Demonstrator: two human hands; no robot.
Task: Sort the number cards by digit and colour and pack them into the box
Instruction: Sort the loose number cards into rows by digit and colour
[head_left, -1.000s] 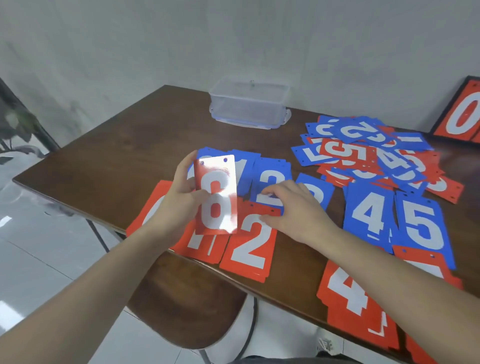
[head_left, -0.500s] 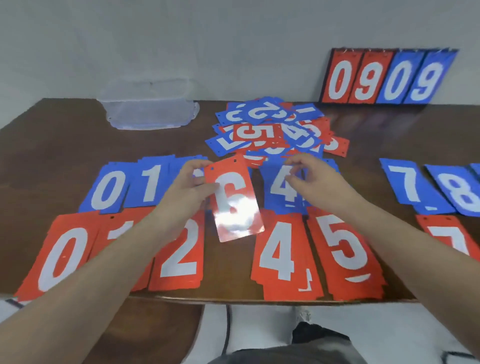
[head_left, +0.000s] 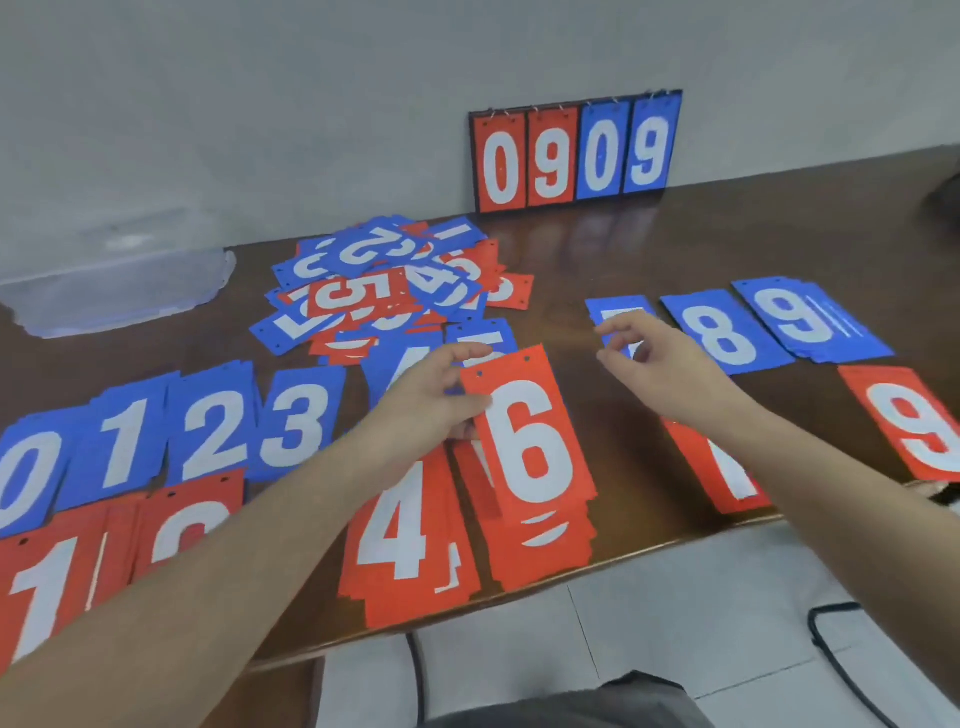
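My left hand (head_left: 436, 400) pinches a red 6 card (head_left: 530, 441) by its upper left edge, above the red 5 stack (head_left: 540, 551). My right hand (head_left: 660, 364) hovers over the bare wood to the right of it, fingers loosely curled and holding nothing. Blue stacks 0 to 3 (head_left: 208, 426) lie in a row at the left, with red stacks (head_left: 410, 525) in front of them. Blue 8 (head_left: 722, 332) and blue 9 (head_left: 810, 317) lie at the right. An unsorted pile (head_left: 384, 291) sits mid-table. The clear box (head_left: 114, 275) stands at the far left.
A scoreboard stand (head_left: 576, 150) showing 0909 leans on the wall at the back. Red 7 (head_left: 722, 473) and red 9 (head_left: 909, 421) lie near the table's front edge (head_left: 649, 551). A black cable (head_left: 841, 660) runs over the floor below.
The view has swung right. My left hand carried the red 6 card rightward to above the red 5 stack. My right hand moved right, away from the card.
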